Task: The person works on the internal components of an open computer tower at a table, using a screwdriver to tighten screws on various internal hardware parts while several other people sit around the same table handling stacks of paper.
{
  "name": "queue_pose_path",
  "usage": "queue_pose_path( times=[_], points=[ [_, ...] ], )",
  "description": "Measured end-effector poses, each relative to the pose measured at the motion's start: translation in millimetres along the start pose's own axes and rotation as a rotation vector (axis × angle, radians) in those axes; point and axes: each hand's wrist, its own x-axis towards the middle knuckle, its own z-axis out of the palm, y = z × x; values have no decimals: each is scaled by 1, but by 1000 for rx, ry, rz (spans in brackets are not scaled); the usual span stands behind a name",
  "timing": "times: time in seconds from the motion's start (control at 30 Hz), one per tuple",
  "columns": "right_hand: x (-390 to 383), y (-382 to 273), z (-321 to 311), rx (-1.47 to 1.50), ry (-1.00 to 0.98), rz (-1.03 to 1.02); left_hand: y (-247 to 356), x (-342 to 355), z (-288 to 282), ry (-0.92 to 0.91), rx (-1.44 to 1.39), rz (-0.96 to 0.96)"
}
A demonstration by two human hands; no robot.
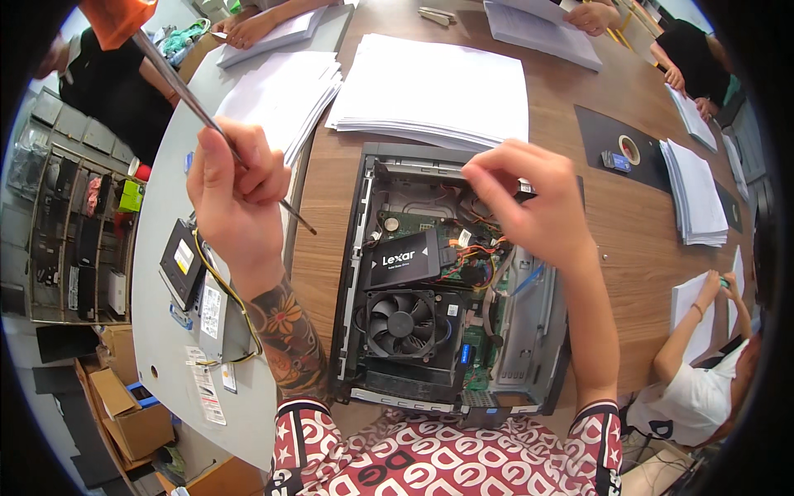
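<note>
My left hand (240,182) is closed round a long screwdriver (187,93) with an orange handle, its thin shaft angled down toward the computer case. An open desktop case (542,347) lies before me, holding a fan (401,322), a black solid-state drive (401,261), a green circuit board and coloured cables. My right hand (523,198) is pinched at the case's top edge; whatever its fingertips hold, if anything, is hidden.
Paper stacks (426,87) lie beyond the case. Removed components (207,298) with yellow cables lie on the grey table at left. A dark mat (600,132) carries a tape roll. Several people (695,388) handle papers around the table. Shelves and cardboard boxes (124,409) stand left.
</note>
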Motion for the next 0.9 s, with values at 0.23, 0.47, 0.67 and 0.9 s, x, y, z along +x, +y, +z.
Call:
queue_pose_path(
  times=[0.23,0.47,0.67,0.9],
  points=[
    [-65,9,-93,-416,362,-23,22,-7,-2,-1,13,56],
    [-193,62,-130,-489,232,413,45,-14,-5,-84,-219,61],
    [-202,75,-144,-436,159,464,64,5,36,-328,-423,-21],
    [-155,101,-112,-675,-16,274,48,-3,52,4,-352,-10]
  ],
)
